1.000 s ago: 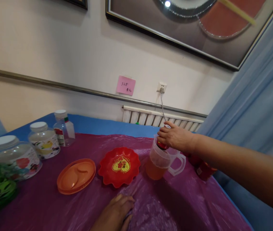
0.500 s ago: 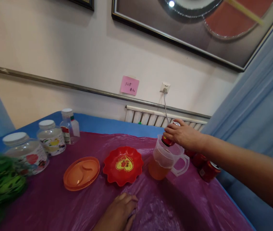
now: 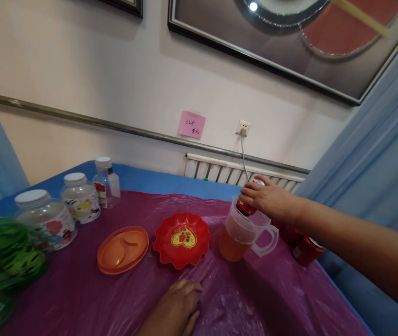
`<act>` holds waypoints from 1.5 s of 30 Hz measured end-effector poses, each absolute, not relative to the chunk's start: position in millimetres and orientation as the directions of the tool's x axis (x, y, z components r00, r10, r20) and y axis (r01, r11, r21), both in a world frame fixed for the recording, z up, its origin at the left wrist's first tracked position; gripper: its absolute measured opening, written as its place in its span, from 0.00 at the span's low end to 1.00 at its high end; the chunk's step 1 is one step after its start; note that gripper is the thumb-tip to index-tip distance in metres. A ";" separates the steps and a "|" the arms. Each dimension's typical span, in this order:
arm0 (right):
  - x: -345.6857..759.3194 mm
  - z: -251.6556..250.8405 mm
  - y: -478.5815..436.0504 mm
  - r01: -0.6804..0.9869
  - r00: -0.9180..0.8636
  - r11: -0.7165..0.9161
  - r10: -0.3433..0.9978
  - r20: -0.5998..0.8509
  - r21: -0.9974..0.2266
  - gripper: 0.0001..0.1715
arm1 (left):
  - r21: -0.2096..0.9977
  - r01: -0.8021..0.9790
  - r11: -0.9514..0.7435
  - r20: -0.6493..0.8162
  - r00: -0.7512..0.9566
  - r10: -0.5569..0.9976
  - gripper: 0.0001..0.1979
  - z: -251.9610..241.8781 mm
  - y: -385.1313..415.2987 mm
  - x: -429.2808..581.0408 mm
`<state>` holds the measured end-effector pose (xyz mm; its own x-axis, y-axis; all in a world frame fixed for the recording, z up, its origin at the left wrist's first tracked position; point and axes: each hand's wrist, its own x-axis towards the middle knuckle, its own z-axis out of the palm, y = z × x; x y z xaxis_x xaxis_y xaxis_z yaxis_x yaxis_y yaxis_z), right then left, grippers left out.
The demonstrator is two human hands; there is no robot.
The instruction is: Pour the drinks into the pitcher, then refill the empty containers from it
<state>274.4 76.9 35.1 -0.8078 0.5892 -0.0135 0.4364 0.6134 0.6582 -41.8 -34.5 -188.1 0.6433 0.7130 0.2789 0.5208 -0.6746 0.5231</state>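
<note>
The right hand (image 3: 268,197) has its fingers closed around a red metal drink can (image 3: 245,208), holding it from above. The can is tilted, and its lower end is at the mouth of a translucent white plastic jug (image 3: 238,228); I cannot tell if it touches the rim. The jug stands upright, its handle turns to the right, and orange-brown liquid fills its lower part.

The left hand (image 3: 180,301) rests low on the shiny purple plastic sheet (image 3: 122,305) which covers the surface. Its fingers are a little bent, but I cannot tell if they pinch the sheet.

Just beside the jug, on its left, is a red scalloped plate (image 3: 166,247) with a yellow heart design. Further left lies an orange oval plastic dish (image 3: 112,259) with a curved ridge. Other red cans (image 3: 306,251) are on the right, partly hidden behind the forearm.
</note>
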 end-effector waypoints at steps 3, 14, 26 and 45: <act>280.8 37.1 75.9 0.494 -0.786 0.602 0.617 0.026 0.627 0.13 | 0.534 0.502 -0.681 0.294 0.644 0.706 0.19 -186.7 -34.7 -42.0; 292.1 31.3 69.2 0.589 -0.748 0.579 0.654 0.110 0.564 0.19 | 0.531 0.516 -0.672 0.264 0.653 0.710 0.17 -175.5 -36.6 -39.1; 272.5 45.4 65.9 0.355 -0.841 0.581 0.540 -0.021 0.733 0.12 | 0.552 0.524 -0.648 0.234 0.649 0.724 0.17 -175.2 -34.2 -38.6; 310.3 22.1 55.5 0.872 -0.484 0.413 0.810 0.331 0.264 0.29 | 0.548 0.536 -0.642 0.200 0.661 0.723 0.17 -175.8 -36.4 -39.6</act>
